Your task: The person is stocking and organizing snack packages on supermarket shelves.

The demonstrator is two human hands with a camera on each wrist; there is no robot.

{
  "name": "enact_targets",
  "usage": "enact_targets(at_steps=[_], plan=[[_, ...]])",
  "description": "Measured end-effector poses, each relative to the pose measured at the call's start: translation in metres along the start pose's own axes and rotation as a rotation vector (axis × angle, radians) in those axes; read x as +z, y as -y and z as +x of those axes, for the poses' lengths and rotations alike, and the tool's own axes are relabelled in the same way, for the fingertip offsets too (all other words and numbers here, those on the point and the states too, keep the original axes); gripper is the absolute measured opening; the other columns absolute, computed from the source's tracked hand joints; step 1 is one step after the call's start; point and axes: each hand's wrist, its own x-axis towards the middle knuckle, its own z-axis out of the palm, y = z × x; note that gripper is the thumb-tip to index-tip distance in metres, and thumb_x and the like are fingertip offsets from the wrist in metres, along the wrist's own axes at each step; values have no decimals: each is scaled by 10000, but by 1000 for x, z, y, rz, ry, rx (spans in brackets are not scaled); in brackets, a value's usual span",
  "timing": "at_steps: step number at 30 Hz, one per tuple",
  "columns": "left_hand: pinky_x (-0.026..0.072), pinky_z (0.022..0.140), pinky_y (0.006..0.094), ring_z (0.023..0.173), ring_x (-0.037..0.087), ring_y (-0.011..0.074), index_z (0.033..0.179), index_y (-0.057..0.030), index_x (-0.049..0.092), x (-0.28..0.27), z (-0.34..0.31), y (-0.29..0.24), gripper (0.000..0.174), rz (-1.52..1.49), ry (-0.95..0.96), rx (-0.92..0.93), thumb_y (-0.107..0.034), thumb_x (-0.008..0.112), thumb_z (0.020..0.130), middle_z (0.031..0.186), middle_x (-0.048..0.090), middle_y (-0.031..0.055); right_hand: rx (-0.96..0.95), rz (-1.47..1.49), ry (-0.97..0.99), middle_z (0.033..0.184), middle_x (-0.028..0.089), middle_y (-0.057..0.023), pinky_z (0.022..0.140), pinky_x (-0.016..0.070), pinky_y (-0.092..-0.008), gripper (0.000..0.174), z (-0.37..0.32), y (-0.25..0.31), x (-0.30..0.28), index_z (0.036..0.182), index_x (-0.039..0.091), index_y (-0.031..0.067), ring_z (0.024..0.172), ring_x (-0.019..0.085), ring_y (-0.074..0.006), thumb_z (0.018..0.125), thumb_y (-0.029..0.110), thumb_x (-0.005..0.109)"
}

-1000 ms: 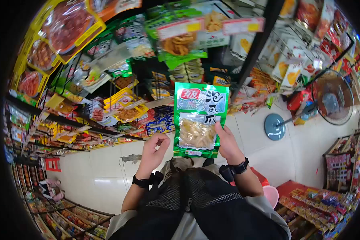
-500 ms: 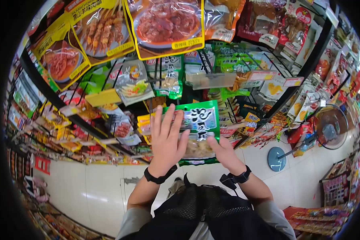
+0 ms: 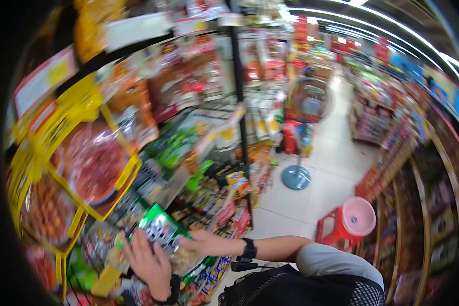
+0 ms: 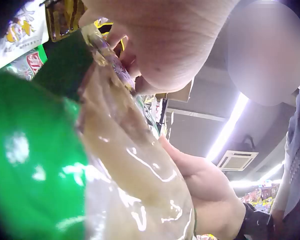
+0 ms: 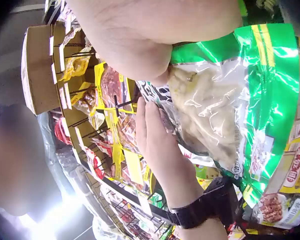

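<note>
A green-edged snack packet with a clear window (image 3: 159, 227) is held before the rack at lower left in the head view; the same packet (image 5: 210, 100) fills much of the right wrist view. The right hand (image 3: 204, 244) pinches its right edge. With fingers straight, the left hand (image 3: 147, 262) lies against its left side. In the left wrist view the packet (image 4: 130, 165) bulges up close, and the right hand (image 4: 205, 185) holds the far edge. Straight fingers of the left hand (image 5: 162, 150) touch the packet's printed face.
Yellow-framed meat packets (image 3: 94, 163) hang at the left, beside a black rack post (image 3: 239, 102). A round blue-grey stand base (image 3: 296, 177) is on the aisle floor. A pink basin (image 3: 358, 217) sits on a red stool, near shelves (image 3: 438, 204) at the right.
The head view has swung up and to the right, showing the aisle. The left hand has come from beside the packet onto it; the right hand still holds it.
</note>
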Motion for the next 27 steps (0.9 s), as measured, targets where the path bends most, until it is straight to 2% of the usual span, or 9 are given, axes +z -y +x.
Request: enact_targets(at_steps=[7,8,11,12,15,21,25,26,27], plan=[[195,1170,570,1317,447,399,1350,-11,546,-7,8,22,412,14,26,108,-107,532,950,1389,561,130,-39,101,-49,736,424,58,618,352,-265,495,-1,-4,20,848,554,41,708,359,-63,1041,484,449],[268,1122,609,1249,523,429,1293,23,579,-9,17,18,368,-26,-23,137,-66,523,941,1240,629,186,-42,106,-52,732,424,57,619,353,-266,497,1,-6,20,842,552,44,706,359,-65,1040,487,447],[418,1007,466,1124,584,392,1254,32,597,3,31,28,315,-370,-25,127,-44,517,960,1221,641,207,-48,114,-93,721,451,54,625,368,-281,493,14,-10,23,863,568,35,698,379,-73,1040,481,454],[471,903,427,1025,628,377,1206,42,617,7,38,26,277,-442,-49,119,-10,514,955,1118,673,217,-39,120,-128,721,457,52,626,371,-287,495,16,-10,23,875,577,29,698,385,-75,1039,480,456],[406,1045,534,1052,622,387,1179,46,625,23,46,36,274,-493,25,137,3,523,929,1043,678,185,3,81,-158,736,468,34,651,382,-285,515,33,-16,24,904,570,-7,721,393,-77,1043,474,451],[380,1068,513,1048,589,374,1126,24,660,47,59,61,254,-403,-96,169,-22,551,901,999,666,179,-136,26,-237,682,430,17,605,357,-308,542,62,-9,29,876,560,-19,680,367,-90,1036,489,459],[369,1052,531,1091,567,398,1089,2,678,50,63,71,243,-396,-107,189,-34,562,878,1090,638,222,-199,-471,-287,777,660,-173,646,474,-426,402,73,-28,17,972,594,-10,714,637,-330,985,389,551],[366,1050,539,1097,565,401,1087,4,677,51,63,73,242,-348,-115,230,-33,561,879,1102,636,221,-161,-585,-280,785,647,-223,627,483,-496,322,68,-30,14,945,580,7,743,625,-428,938,329,587],[364,1048,547,1103,563,405,1086,6,677,50,64,74,240,-300,-125,271,-33,560,880,1114,635,220,-176,-669,-269,766,645,-214,628,487,-498,302,60,-32,12,957,587,17,738,630,-421,935,318,586]])
